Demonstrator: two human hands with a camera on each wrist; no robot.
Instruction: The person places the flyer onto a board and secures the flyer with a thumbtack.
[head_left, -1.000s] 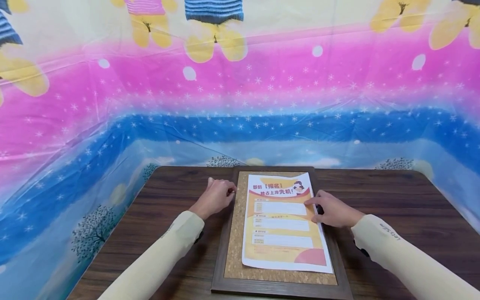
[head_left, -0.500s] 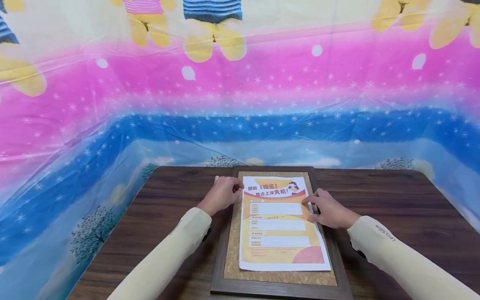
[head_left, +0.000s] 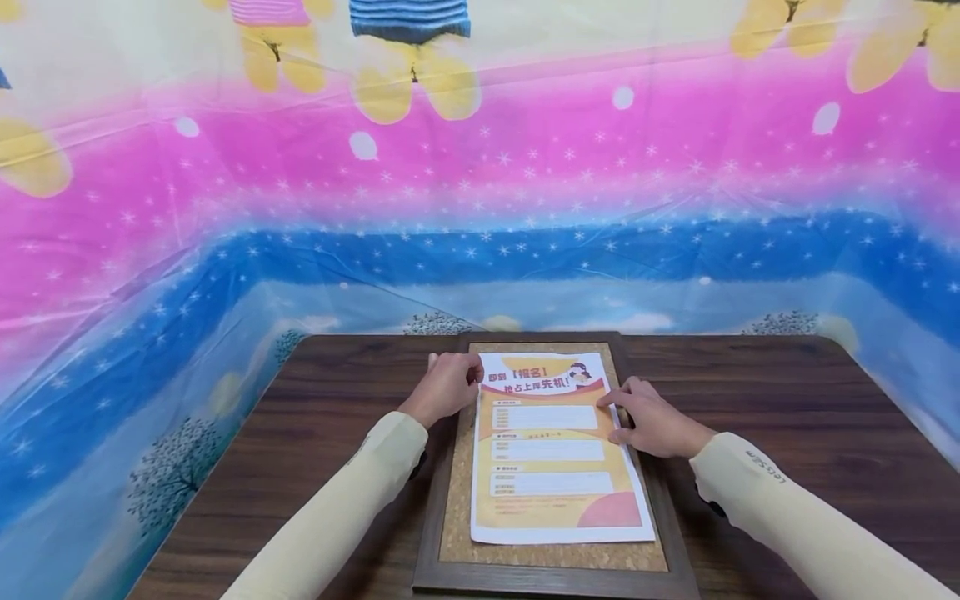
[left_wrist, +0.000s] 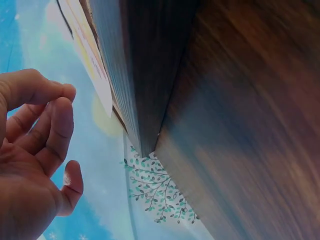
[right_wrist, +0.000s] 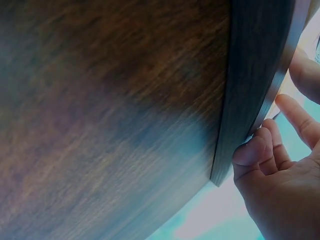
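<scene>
A printed yellow-and-red poster sheet [head_left: 551,500] lies on a framed corkboard [head_left: 465,550], a little askew, with its top left corner close to the frame. My left hand [head_left: 446,383] is at that corner, its fingers bent. In the left wrist view its thumb and index tips [left_wrist: 62,102] meet; nothing can be made out between them, and a gap shows to the paper. My right hand [head_left: 663,417] rests on the sheet's right edge, index and thumb tips apart on the paper. In the right wrist view its other fingers [right_wrist: 262,150] curl beside the frame.
A dark wooden table [head_left: 787,400] bears the board. Behind it hangs a pink and blue printed cloth [head_left: 525,250] that wraps round both sides. Cream sleeves [head_left: 337,508] cover both forearms.
The sheet has slid left on the corkboard and turned slightly, with my right hand moving left on its edge. My left hand has moved right to the sheet's top left corner.
</scene>
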